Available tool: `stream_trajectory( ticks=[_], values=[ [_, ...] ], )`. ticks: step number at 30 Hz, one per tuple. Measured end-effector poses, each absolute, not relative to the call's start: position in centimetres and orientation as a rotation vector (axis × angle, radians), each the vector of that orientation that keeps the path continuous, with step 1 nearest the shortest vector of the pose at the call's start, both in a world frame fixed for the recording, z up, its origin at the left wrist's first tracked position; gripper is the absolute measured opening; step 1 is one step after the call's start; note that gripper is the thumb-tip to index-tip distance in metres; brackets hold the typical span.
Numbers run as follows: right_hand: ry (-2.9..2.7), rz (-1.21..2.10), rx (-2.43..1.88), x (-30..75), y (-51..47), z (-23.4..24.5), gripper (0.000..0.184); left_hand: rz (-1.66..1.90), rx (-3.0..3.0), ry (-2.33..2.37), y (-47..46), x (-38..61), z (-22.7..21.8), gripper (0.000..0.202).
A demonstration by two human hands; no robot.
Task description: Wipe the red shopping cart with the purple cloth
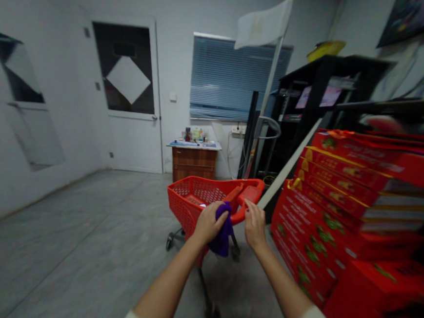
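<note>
A red plastic shopping cart (184, 203) on dark wheeled legs stands on the floor in front of me. My left hand (209, 222) is closed on a crumpled purple cloth (222, 240), which hangs down over the near side of the cart's handle end. My right hand (255, 224) is at the right part of the red handle (256, 184), its fingers bent over the rim. Part of the handle is hidden behind both hands and the cloth. Inside the basket a small whitish item shows, too small to name.
Stacked red boxes (323, 231) rise close on the right. A wooden cabinet (194, 165) with small items on top stands behind the cart, under a window with blinds (229, 77). A pale board (288, 165) leans by a black rack (313, 79). A white door (132, 140) is at back left.
</note>
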State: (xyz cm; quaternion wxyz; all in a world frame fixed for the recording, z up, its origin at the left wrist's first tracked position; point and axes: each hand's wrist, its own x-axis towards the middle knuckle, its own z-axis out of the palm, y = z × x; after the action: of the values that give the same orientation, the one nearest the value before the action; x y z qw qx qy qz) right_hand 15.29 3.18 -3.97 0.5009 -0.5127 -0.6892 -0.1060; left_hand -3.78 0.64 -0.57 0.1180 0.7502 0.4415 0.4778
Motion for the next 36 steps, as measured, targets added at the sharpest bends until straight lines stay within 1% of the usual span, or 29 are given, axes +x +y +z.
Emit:
stream_trajectory(
  ticks=[5, 10, 14, 18, 21, 24, 26, 28, 30, 33, 36],
  values=[
    [-1.657, -0.32, -1.448, 15.4, 4.5, -3.8, 0.053, 1.456, 2.062, 1.407, 1.6, -6.5, -1.0, 0.029],
    [-1.613, -0.282, -1.471, 12.6, 4.9, -5.1, 0.055, 1.463, 2.108, 1.559, 0.1, -4.6, 0.3, 0.028],
    [-1.678, -0.339, -1.426, 13.1, 5.2, -4.4, 0.053, 1.382, 2.317, 1.456, -0.7, -4.6, 1.0, 0.029],
    [-1.7, -0.331, -1.477, 14.7, 6.3, -3.5, 0.049, 1.421, 2.208, 1.388, 0.1, -7.1, 0.4, 0.028],
    [-1.701, -0.358, -1.501, 14.3, 6.9, -3.8, 0.05, 1.438, 2.145, 1.601, 0.3, -7.2, 0.7, 0.027],
    [-1.662, -0.402, -1.505, 12.9, 6.6, -4.0, 0.05, 1.287, 2.19, 1.956, -0.5, -5.2, 2.0, 0.027],
    [-1.66, -0.42, -1.505, 12.4, 6.2, -3.7, 0.049, 1.137, 2.298, 2.089, -1.1, -3.9, 3.0, 0.026],
    [-1.691, -0.432, -1.499, 12.5, 6.0, -3.1, 0.048, 1.032, 2.419, 2.078, -1.3, -3.6, 3.6, 0.026],
    [-1.757, -0.44, -1.481, 13.2, 6.1, -2.3, 0.046, 1.001, 2.467, 1.98, -1.1, -4.6, 3.7, 0.027],
    [-1.831, -0.452, -1.463, 14.1, 6.7, -1.6, 0.045, 1.079, 2.377, 1.886, -0.3, -7.0, 3.1, 0.027],
    [-1.818, -0.452, -1.486, 13.7, 7.3, -1.8, 0.048, 1.172, 2.247, 2.016, 0.1, -7.6, 2.6, 0.028]
  ],
)
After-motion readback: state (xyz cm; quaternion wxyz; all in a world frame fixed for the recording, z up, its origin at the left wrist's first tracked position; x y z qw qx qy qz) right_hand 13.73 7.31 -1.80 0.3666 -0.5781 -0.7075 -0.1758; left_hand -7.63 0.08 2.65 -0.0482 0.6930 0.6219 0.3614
